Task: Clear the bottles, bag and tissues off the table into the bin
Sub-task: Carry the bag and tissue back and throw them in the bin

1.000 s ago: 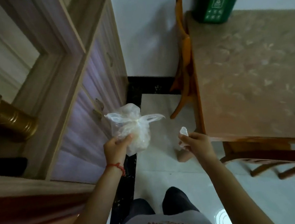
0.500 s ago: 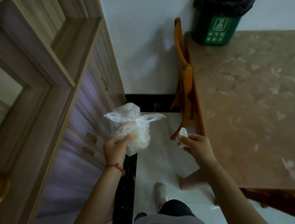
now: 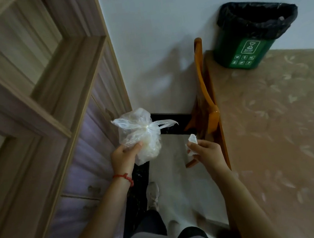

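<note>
Left hand (image 3: 123, 157): I see it gripping the knotted clear bag (image 3: 139, 134) from below, left of the table (image 3: 283, 127).
Right hand (image 3: 205, 150): fingers pinch a crumpled tissue (image 3: 192, 144), just off the table's left edge.
Bin (image 3: 252, 34): green, black liner, standing on the table's far corner by the wall.
Chair (image 3: 205, 95): orange wood, against the table's left side.

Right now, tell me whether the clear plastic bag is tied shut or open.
Tied shut: the clear plastic bag is knotted at its top, loose ends splaying out, gripped from below by the left hand.
</note>
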